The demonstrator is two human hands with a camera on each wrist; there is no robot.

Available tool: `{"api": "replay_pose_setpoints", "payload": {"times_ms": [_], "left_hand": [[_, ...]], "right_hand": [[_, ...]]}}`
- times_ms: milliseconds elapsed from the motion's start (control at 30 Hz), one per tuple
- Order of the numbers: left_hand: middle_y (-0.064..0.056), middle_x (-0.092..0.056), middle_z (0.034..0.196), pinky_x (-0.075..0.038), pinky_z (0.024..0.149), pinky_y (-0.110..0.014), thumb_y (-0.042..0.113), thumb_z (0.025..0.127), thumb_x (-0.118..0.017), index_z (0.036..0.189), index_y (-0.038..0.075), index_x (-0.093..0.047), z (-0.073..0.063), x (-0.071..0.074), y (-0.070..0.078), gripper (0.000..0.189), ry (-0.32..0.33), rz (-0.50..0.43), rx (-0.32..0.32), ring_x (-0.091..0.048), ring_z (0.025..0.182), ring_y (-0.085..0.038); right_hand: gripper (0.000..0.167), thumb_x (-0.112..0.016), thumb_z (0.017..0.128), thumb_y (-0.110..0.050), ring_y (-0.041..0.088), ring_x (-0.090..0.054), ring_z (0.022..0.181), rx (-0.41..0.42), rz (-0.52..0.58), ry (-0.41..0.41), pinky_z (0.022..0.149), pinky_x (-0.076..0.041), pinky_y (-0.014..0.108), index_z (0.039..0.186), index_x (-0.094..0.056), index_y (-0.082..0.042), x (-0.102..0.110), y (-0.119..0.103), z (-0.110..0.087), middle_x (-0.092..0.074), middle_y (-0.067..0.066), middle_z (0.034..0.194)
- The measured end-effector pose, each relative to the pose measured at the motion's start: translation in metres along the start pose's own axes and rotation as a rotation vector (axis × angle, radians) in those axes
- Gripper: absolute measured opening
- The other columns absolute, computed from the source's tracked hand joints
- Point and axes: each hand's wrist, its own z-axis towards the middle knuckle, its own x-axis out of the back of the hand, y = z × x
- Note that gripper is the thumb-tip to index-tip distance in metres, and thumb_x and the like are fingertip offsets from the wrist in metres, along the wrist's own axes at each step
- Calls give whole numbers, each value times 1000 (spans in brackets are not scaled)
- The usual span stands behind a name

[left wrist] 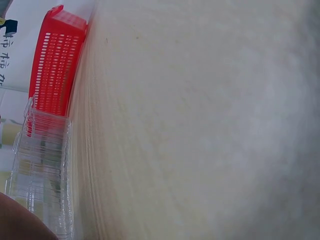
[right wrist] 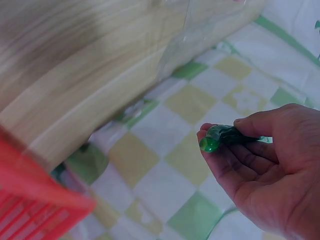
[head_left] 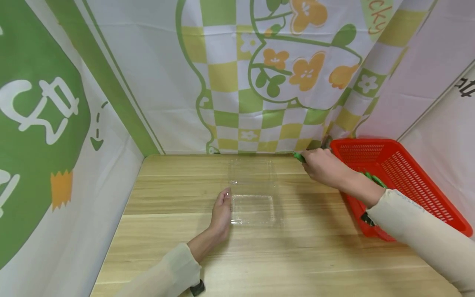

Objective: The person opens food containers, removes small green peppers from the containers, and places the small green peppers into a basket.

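Note:
A clear plastic box (head_left: 253, 210) lies on the table with its lid (head_left: 252, 170) folded back toward the curtain. My left hand (head_left: 221, 214) holds the box at its left edge; in the left wrist view only part of that hand (left wrist: 20, 222) shows, in front of the clear plastic. Beyond the lid to the right, near the table's back edge, my right hand (head_left: 323, 166) pinches a slender, glossy green chili pepper (right wrist: 222, 137) between thumb and fingers. More green chili peppers (head_left: 375, 179) lie in the red basket (head_left: 419, 173), partly hidden by my right forearm.
The basket, with slotted walls, stands at the right side of the wooden table (head_left: 167, 235). A patterned curtain (head_left: 230, 95) hangs along the back edge. White and green cloth (head_left: 107, 173) closes off the left side.

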Motion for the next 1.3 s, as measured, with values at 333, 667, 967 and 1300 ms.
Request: {"api": "replay_pose_setpoints", "payload": {"times_ms": [333,667,967,1300], "left_hand": [[-20,-14,176,-4,133,-57,19,117,-26,164,-1,-23,0,0,2,51,-2,5,-2,-3,163,-42],[-20,-16,175,-5,134,-56,17,116,-26,164,-2,-24,0,1,2,51,7,9,-9,-5,163,-42],[-20,-15,175,-5,133,-58,17,116,-26,163,-2,-25,-2,2,1,51,0,15,-11,-5,162,-43],[-21,-11,176,-4,133,-59,17,116,-26,164,-1,-22,-4,4,1,51,-36,11,-5,-3,162,-43]], "right_hand": [[23,-61,90,0,26,-55,61,-85,-90,35,51,-51,48,75,-47,-10,25,47,-13,-48,6,67],[36,-61,93,-3,24,-43,61,-195,-100,-20,53,-46,46,67,-38,-14,35,96,-28,-36,0,65],[33,-64,85,-5,18,-42,56,-266,-48,-204,53,-36,32,60,-45,-15,34,135,-43,-40,-3,58],[29,-62,83,-1,13,-41,55,-325,23,-416,50,-38,27,64,-44,-14,23,156,-61,-38,-4,60]]}}
